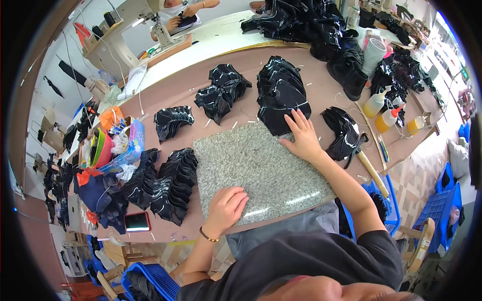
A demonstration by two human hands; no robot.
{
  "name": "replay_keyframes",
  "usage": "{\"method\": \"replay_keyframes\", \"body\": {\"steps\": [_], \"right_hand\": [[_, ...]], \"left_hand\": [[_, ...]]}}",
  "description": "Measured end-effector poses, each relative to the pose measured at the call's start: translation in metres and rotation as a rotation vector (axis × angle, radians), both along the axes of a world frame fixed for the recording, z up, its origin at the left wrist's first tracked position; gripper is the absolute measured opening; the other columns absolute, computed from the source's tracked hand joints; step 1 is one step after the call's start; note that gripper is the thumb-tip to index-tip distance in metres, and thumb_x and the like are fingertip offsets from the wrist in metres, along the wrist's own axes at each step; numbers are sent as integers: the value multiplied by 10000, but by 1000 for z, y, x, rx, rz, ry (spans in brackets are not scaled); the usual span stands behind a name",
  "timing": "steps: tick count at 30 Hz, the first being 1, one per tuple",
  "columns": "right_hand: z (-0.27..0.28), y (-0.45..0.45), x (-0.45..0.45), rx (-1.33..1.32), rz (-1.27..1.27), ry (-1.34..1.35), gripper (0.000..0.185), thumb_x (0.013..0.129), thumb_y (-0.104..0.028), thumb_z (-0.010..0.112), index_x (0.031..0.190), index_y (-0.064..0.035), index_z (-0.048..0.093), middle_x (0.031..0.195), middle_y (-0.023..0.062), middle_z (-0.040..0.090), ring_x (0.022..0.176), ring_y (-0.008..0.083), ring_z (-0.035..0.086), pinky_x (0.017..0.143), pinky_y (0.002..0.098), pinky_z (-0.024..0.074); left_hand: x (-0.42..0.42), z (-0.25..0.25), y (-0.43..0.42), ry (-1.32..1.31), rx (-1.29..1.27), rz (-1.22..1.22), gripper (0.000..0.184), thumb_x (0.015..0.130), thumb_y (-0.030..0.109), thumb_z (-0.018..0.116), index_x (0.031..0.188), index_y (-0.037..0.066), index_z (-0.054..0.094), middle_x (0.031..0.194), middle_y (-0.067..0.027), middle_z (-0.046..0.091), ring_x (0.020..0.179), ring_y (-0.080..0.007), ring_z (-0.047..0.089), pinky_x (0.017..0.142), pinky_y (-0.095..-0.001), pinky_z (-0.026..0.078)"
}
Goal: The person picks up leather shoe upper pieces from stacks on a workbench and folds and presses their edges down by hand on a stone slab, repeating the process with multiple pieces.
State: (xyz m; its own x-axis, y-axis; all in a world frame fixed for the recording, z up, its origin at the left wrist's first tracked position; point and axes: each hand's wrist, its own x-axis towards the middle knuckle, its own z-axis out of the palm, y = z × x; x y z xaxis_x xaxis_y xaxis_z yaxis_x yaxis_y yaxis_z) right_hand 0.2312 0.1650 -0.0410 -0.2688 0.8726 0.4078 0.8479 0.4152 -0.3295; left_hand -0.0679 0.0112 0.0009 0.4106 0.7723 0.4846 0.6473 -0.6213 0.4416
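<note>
My right hand [304, 138] has its fingers spread, and its fingertips touch the nearest black piece [278, 108] of an overlapping row of cut shoe-upper pieces with white edge marks. That piece overhangs the far edge of a grey speckled stone slab [251, 160]. On the slab's near left part rests my left hand [227, 208], fingers close together and slightly bent, with nothing visible in them. A beaded bracelet [209, 235] circles that wrist. Right of the slab lie a fanned bundle of black pieces [341, 131] and a hammer [371, 173] with a wooden handle.
More black stacks [173, 185] stand left of the slab, near a phone [137, 221] and a flowered basket [131, 143]. Glue bottles [389, 119] and a black boot [348, 70] are at right. Across the table, a person's hands [181, 17] work beside a sewing machine [163, 37].
</note>
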Motion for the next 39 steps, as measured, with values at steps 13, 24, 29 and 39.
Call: {"method": "replay_keyframes", "body": {"steps": [13,24,29,39], "right_hand": [[-11,32,1,-66,-87,-29,765,906,-370,708,1536,-90,378,1618,235,270,1514,449,190,1160,653,235],[4,-31,17,-146,78,12,536,912,-232,706,1385,-38,545,1581,225,335,1496,433,260,1172,662,202],[17,-60,33,-178,62,119,436,882,-152,718,1287,-33,609,1500,192,459,1444,399,374,1196,621,209],[25,-82,33,-79,88,157,334,865,-97,704,1188,-37,646,1347,152,568,1301,352,515,1185,606,255]], "left_hand": [[-13,53,70,170,16,77,167,829,120,768,943,32,682,960,-104,672,847,-318,666,731,-390,536],[-166,7,225,693,-231,729,659,771,137,802,1363,79,518,1366,-185,529,1216,-387,568,955,-458,510],[-208,-27,251,332,-6,671,323,885,143,659,1187,34,620,985,-239,702,935,-430,674,817,-517,544],[-105,54,181,156,292,654,266,919,145,625,1120,-27,651,1006,-258,703,897,-428,687,766,-475,556]]}}
